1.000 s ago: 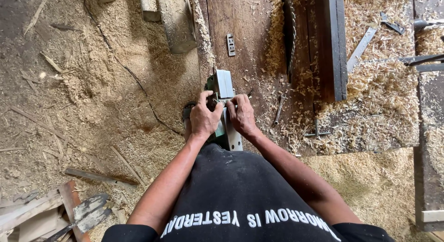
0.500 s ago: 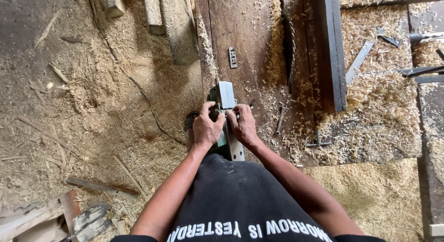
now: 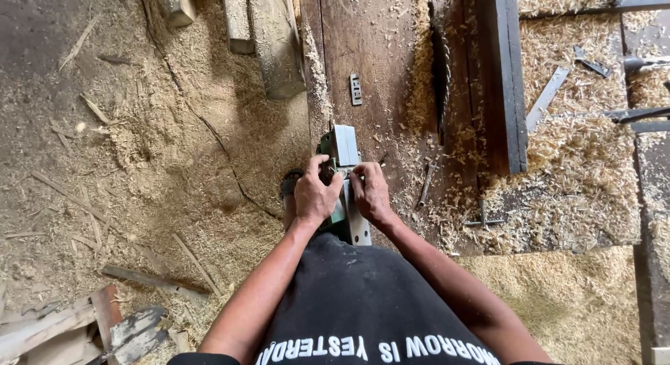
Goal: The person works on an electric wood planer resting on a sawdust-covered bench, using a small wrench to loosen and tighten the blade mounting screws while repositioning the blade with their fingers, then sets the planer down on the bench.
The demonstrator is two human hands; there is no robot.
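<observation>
A green and silver electric hand planer lies upside down at the near edge of a dark wooden workbench, its flat metal sole facing up. My left hand grips the planer's left side, fingers curled over its body. My right hand rests on the right side, fingertips pressed at the middle of the sole. A small flat metal plate lies on the bench beyond the planer.
A circular saw blade stands up through the bench beside a dark fence rail. Wood shavings cover the right side. A long bolt lies right of my hand. Sawdust floor, cable and wood offcuts lie left.
The view has shifted slightly, so the planer and both hands sit lower in frame. Both hands stay on the planer, with the fingers shifting a little.
</observation>
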